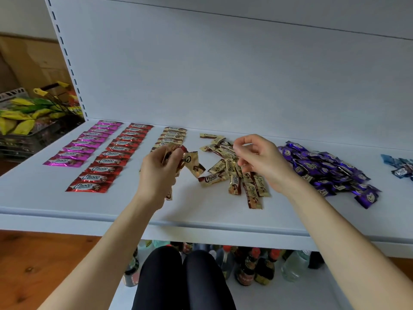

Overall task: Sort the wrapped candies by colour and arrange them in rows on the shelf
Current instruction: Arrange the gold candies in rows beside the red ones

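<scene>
On the white shelf lie a row of pink candies, a row of red candies and a short row of gold candies at the back. A loose pile of gold candies lies in the middle, with a purple pile to its right. My left hand grips a bunch of gold candies above the shelf. My right hand hovers over the gold pile with curled fingers touching a candy; whether it pinches one I cannot tell.
A few blue candies lie at the far right edge. Bottles stand on the lower shelf under the front lip. A wire basket with yellow packets stands left of the shelf's perforated upright.
</scene>
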The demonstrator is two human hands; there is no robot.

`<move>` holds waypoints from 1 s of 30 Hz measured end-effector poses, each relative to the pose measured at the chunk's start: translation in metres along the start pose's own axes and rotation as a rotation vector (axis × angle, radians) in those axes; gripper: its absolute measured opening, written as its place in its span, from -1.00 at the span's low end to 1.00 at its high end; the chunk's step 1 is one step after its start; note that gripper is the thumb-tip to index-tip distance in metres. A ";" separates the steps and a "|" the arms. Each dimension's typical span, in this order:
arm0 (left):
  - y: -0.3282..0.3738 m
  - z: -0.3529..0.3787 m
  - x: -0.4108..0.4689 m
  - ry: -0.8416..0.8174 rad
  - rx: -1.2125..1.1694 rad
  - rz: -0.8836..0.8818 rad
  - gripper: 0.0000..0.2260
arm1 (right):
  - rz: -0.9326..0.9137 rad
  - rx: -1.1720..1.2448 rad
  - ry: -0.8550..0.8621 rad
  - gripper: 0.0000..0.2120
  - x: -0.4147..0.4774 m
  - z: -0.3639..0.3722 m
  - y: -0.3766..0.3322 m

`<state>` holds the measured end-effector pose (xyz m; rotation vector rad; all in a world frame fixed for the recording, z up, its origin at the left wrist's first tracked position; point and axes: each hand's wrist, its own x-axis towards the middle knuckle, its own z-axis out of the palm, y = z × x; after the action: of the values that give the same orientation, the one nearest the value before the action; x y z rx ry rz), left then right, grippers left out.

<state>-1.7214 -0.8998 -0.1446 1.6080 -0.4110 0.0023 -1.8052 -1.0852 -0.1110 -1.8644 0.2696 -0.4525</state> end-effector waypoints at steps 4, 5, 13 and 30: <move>0.000 -0.017 -0.009 0.006 -0.221 -0.157 -0.80 | -0.038 0.020 -0.159 -0.75 0.001 0.015 -0.001; 0.001 -0.022 -0.012 0.007 -0.258 -0.181 -0.81 | -0.039 0.017 -0.182 -0.71 0.001 0.021 0.000; -0.004 -0.061 -0.022 0.121 -0.321 -0.250 -0.80 | -0.200 -0.112 -0.186 -0.69 0.004 0.070 0.002; -0.008 -0.093 -0.034 0.186 -0.400 -0.299 -0.82 | -0.193 -0.310 -0.185 -0.92 0.012 0.101 0.009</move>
<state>-1.7280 -0.8009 -0.1522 1.2467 -0.0189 -0.1484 -1.7497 -1.0067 -0.1463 -2.2320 0.0343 -0.3809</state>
